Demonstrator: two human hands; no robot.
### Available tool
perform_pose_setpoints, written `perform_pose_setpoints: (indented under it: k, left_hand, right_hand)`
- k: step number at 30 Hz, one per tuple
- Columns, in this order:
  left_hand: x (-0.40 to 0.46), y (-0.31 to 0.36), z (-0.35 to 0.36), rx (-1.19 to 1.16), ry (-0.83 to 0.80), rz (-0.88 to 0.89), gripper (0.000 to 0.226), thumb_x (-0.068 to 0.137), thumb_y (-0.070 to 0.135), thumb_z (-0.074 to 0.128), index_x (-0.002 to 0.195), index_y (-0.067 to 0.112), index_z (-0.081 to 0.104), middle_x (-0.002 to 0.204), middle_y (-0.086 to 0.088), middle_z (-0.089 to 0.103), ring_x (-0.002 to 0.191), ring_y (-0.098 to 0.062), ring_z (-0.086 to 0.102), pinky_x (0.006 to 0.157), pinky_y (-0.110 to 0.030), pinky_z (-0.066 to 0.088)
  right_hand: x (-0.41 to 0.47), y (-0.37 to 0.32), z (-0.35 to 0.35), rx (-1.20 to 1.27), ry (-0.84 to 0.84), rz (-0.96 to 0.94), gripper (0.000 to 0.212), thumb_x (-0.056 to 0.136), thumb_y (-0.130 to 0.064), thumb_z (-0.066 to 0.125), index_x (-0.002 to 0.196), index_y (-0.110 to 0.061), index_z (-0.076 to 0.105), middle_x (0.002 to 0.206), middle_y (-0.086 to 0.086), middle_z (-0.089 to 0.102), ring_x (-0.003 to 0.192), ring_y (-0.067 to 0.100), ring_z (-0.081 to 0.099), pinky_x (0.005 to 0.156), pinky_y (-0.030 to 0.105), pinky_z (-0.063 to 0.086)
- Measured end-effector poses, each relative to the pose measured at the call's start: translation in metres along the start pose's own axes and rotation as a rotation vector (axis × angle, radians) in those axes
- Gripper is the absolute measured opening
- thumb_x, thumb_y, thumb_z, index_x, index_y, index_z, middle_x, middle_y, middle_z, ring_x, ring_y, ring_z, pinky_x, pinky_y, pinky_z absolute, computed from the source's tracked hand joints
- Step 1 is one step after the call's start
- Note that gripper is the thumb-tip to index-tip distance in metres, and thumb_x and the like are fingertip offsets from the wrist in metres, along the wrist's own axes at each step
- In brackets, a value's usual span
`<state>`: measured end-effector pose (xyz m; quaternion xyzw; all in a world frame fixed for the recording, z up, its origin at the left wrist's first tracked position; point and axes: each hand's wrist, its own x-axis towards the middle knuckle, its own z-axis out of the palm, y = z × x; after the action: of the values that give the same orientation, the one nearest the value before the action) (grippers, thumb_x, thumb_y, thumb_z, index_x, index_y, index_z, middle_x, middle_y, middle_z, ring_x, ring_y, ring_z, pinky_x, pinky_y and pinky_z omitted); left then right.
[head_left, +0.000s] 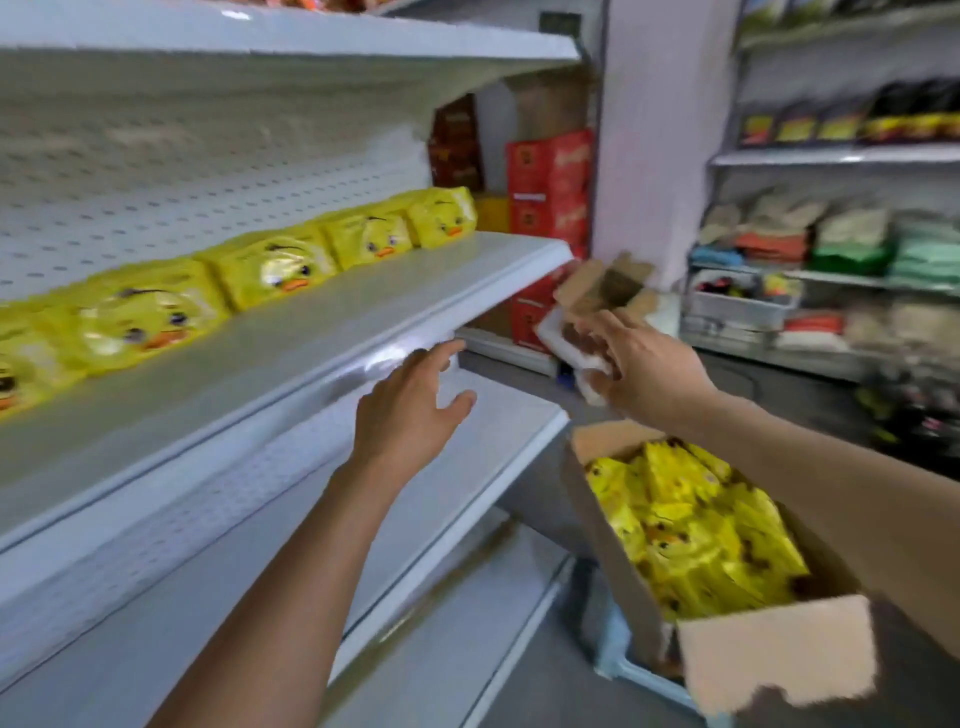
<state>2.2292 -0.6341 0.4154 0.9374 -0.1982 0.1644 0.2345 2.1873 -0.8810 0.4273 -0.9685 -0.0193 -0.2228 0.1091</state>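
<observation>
A row of yellow duck-face packets (270, 267) lines the back of the middle shelf (311, 358). At the shelf's front edge the left hand (410, 405) hovers with fingers spread, holding nothing. Just past the shelf's right corner, the right hand (649, 364) grips a blurred white packet (558, 332), which slants down to the right. Below sits an open carton (779, 649) of yellow packets.

Entry, my head-camera feed: two bare hands, left hand (410, 410) and right hand (649, 364). Each sits on a bare forearm, the left forearm (291, 587) and the right forearm (831, 483), both slim and uncovered right up to the frame edge. Motion blur softens nails and knuckles, so I cannot log finer detail.
</observation>
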Motion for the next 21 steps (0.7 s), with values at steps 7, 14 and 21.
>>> perform_pose_setpoints:
  k: [7, 14, 21]
  left_hand:
    - [0.044, 0.091, 0.134, -0.118, -0.316, 0.094, 0.054, 0.088, 0.047, 0.061, 0.138, 0.042, 0.04, 0.133, 0.015, 0.054, 0.116, -0.015, 0.056, 0.093, -0.038, 0.047]
    - [0.091, 0.122, 0.277, -0.262, -0.618, 0.024, 0.05, 0.084, 0.044, 0.067, 0.131, 0.034, 0.053, 0.125, 0.013, 0.06, 0.104, -0.014, 0.063, 0.093, -0.034, 0.049]
    - [0.148, 0.116, 0.438, -0.545, -0.852, -0.315, 0.035, 0.087, 0.038, 0.067, 0.12, 0.026, 0.06, 0.106, 0.002, 0.067, 0.096, -0.02, 0.067, 0.088, -0.039, 0.053]
  right_hand:
    - [-0.048, 0.153, 0.018, 0.031, -0.139, 0.322, 0.03, 0.086, -0.031, 0.062, 0.116, -0.027, 0.056, 0.116, -0.003, 0.054, 0.107, 0.024, 0.057, 0.076, 0.036, 0.046]
    - [-0.063, 0.268, 0.086, 0.04, -0.361, 0.516, 0.021, 0.086, -0.03, 0.059, 0.106, -0.032, 0.061, 0.112, -0.012, 0.063, 0.105, 0.017, 0.06, 0.074, 0.029, 0.045]
    - [-0.024, 0.359, 0.199, 0.062, -0.592, 0.578, 0.019, 0.09, -0.034, 0.055, 0.109, -0.03, 0.06, 0.113, -0.01, 0.064, 0.105, 0.019, 0.06, 0.076, 0.029, 0.047]
